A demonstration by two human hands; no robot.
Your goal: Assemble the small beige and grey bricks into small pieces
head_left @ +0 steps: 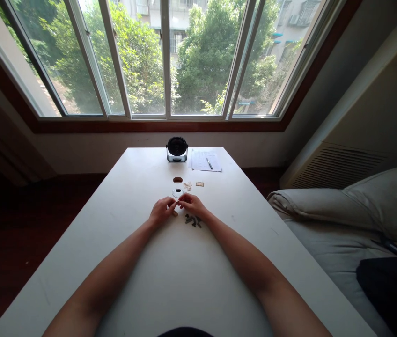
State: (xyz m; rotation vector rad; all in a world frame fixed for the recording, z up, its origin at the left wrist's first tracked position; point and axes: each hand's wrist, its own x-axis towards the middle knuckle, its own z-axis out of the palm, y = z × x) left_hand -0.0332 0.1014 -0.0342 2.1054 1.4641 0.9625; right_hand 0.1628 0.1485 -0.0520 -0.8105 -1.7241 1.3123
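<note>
My left hand (161, 210) and my right hand (191, 204) meet over the middle of the white table (184, 276). The fingertips of both are pinched together around something too small to make out. Just below the left fingers, a small tan piece (175, 213) shows in part. Several dark grey pieces (193, 221) lie in a loose pile by my right wrist. Beyond the hands are several thin, pale wood-coloured pieces (187, 186) and a small tan grid-like piece (200, 184).
A round cover (178, 193) lies near a round hole (177, 179) in the tabletop. Farther back stand a small black fan-like device (177, 149) and papers (202, 160) with a pen (209, 163). A beige sofa (325, 234) flanks the table's right side; windows are ahead.
</note>
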